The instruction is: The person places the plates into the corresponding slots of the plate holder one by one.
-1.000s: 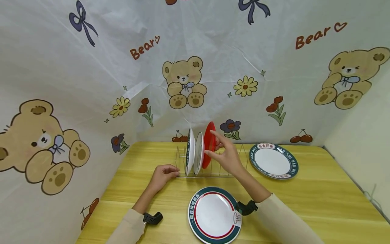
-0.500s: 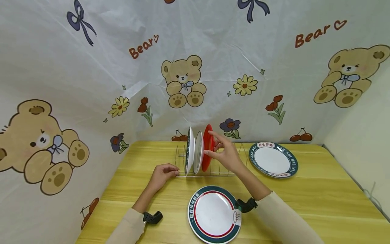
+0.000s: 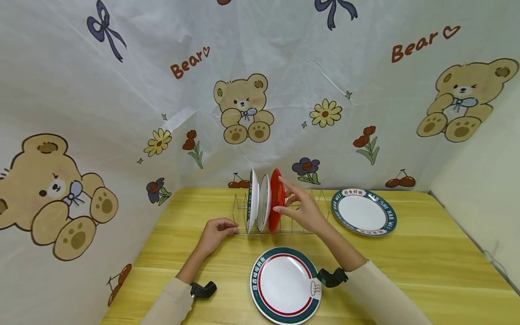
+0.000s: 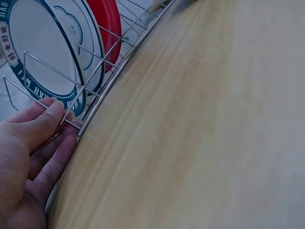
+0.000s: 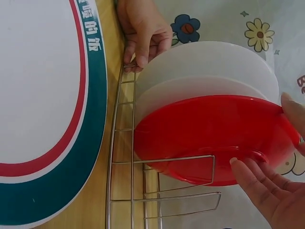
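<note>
Lowering red plate (image 3: 275,194): sunk further, seemingly now slotted
Left hand (image 3: 216,234): we pinch the rack (image 3: 284,234)
Right hand (image 3: 304,210): we grip red plate's edge

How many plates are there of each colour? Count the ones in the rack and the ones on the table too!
Red: 1 (the red plate in the rack)
White with green markings: 4 (the left plate and middle plate in the rack; the near plate and far plate on the table)
Total: 5
</note>
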Action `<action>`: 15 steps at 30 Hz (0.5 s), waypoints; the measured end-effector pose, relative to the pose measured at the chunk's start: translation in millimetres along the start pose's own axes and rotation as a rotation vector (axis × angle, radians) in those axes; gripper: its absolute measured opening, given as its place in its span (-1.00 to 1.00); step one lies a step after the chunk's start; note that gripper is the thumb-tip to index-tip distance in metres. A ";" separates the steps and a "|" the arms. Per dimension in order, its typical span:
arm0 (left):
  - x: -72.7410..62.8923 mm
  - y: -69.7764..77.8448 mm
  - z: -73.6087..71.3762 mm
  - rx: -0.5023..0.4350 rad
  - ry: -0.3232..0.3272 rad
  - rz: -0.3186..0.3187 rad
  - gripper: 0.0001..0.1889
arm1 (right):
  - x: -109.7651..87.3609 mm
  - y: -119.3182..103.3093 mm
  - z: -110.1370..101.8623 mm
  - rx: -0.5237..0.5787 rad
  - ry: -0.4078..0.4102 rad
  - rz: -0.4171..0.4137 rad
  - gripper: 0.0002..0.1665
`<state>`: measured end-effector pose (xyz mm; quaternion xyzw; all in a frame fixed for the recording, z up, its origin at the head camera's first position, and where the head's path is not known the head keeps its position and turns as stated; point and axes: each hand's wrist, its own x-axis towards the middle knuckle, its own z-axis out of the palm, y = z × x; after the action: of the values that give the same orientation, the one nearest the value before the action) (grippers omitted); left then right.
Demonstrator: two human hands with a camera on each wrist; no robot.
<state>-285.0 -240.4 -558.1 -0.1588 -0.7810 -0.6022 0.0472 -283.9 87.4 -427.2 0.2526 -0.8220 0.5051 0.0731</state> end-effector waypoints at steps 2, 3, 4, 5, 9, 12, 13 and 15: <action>-1.1 -0.1 0.8 -0.001 -0.003 -0.007 -0.92 | -3.4 1.0 -2.4 0.029 -0.001 0.015 -0.08; -1.5 0.0 1.1 -0.001 -0.002 -0.008 -0.92 | -5.2 1.3 -3.8 0.042 0.000 0.024 -0.09; -1.8 0.0 1.4 -0.001 0.001 -0.011 -0.92 | -7.0 1.5 -5.5 0.058 0.001 0.033 -0.11; -1.9 0.4 1.5 -0.002 0.005 -0.011 -0.92 | -8.6 1.7 -7.3 0.074 0.001 0.041 -0.14; -1.1 0.9 1.7 0.000 0.017 -0.009 -0.92 | -16.0 0.5 -16.8 0.107 0.010 0.072 -0.21; -0.4 1.2 1.6 0.003 0.013 -0.005 -0.92 | -22.7 -1.4 -25.9 0.110 0.009 0.089 -0.27; -0.4 1.4 1.4 0.005 0.012 -0.003 -0.92 | -25.0 -2.1 -28.9 0.102 0.006 0.091 -0.29; -0.6 2.1 0.8 0.006 0.009 0.000 -0.92 | -29.0 -3.1 -35.0 0.086 -0.003 0.085 -0.33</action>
<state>-283.8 -239.3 -556.6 -0.1557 -0.7824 -0.6008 0.0511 -262.0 126.5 -418.8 0.2211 -0.8097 0.5422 0.0395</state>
